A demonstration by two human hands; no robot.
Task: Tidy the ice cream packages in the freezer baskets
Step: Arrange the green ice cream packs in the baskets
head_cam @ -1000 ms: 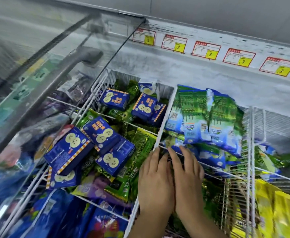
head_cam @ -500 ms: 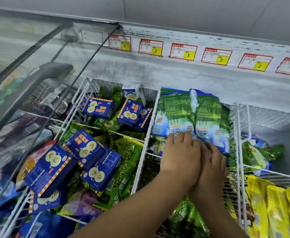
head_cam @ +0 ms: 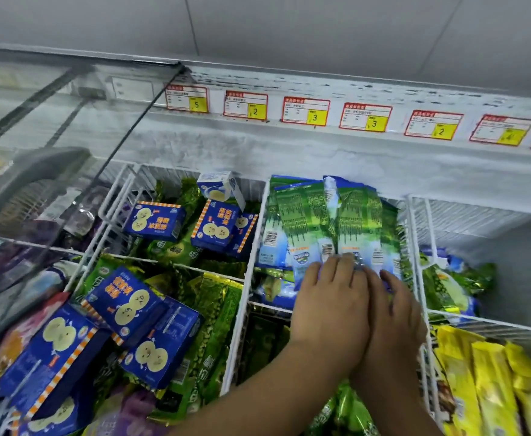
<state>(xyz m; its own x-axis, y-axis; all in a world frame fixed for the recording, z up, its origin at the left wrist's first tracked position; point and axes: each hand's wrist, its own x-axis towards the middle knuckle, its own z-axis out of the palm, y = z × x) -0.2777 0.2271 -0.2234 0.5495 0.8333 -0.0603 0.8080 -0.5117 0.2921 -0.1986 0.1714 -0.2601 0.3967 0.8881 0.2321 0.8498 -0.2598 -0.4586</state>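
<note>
Left hand (head_cam: 330, 309), right hand (head_cam: 398, 316), flat, touching

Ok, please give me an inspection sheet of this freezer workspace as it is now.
Surface: white wire freezer baskets, frosted wall behind.
Job's things: green and blue plastic ice cream packets stacked in the middle basket; blue cardboard boxes scattered in left baskets; yellow packets at right.
Clutter: nothing seen.
Fingers: left hand and right hand side by side, fingers flat on the green and blue packets.
Cables: nothing seen.
Surroundings: red and yellow price tags above; glass lid at left.
</note>
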